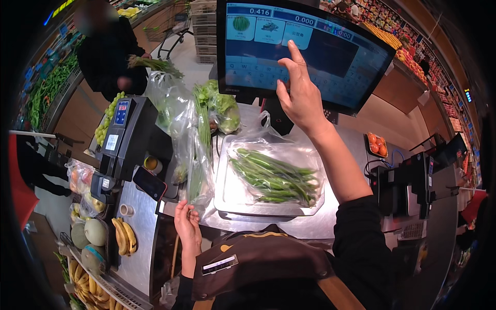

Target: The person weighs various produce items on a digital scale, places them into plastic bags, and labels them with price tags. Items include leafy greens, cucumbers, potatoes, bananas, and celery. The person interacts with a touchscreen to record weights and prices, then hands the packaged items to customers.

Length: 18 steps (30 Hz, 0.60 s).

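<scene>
My right hand (300,91) reaches over a touchscreen (263,50) with its index finger stretched out. The fingertip is on or just before the rightmost of three picture tiles. On the steel weighing pan (223,186) below lies a clear plastic bag of long green beans or peppers (271,174); which of the two I cannot tell. My left hand (188,224) is raised at the counter's front edge, its fingers loosely curled and apart. Beside those fingers hangs the lower end of a clear plastic bag (199,182); contact with it is unclear.
Leafy greens (224,108) sit behind the pan. To the left stand a black label printer (130,135), a smartphone (150,183), a label roll (126,210) and bananas (124,236). Across the counter a person (110,50) is near a bunch of green stalks (155,64). Packed tomatoes (377,145) lie right.
</scene>
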{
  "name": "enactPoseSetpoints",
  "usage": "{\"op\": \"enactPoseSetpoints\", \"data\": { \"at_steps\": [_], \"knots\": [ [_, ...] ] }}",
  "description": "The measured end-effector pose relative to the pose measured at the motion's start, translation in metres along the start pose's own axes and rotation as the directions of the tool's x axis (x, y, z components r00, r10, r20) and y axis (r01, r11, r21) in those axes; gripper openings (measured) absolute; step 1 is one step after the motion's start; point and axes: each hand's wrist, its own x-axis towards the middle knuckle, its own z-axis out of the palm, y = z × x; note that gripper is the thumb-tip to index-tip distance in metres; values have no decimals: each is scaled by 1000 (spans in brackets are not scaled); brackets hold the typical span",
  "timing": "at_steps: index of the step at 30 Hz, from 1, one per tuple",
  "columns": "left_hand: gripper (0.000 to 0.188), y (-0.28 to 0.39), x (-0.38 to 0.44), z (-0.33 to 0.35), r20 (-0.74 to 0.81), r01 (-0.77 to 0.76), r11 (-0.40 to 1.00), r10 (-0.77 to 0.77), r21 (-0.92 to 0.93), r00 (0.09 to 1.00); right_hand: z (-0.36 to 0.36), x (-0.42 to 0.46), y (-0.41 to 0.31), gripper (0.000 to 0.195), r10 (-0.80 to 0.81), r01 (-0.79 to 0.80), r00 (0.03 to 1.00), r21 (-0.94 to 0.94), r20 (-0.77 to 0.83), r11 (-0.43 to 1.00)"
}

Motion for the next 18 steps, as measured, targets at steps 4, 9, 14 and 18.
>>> {"op": "enactPoseSetpoints", "data": {
  "at_steps": [4,9,14,18],
  "knots": [
    [19,1,-4,-2,12,-13,1000,13,-6,1000,9,9,3,38,-54,54,998,6,-37,999],
    [19,3,-4,2,2,-21,999,21,-25,1000,15,12,-2,36,-57,57,998,33,-14,998],
    [21,-4,0,-2,-23,-2,1000,3,16,1000,17,11,-5,36,-57,57,998,38,-8,998],
    [21,-4,1,1,4,-23,1000,23,-3,1000,17,17,-8,35,-51,51,998,28,24,998]
  ]
}}
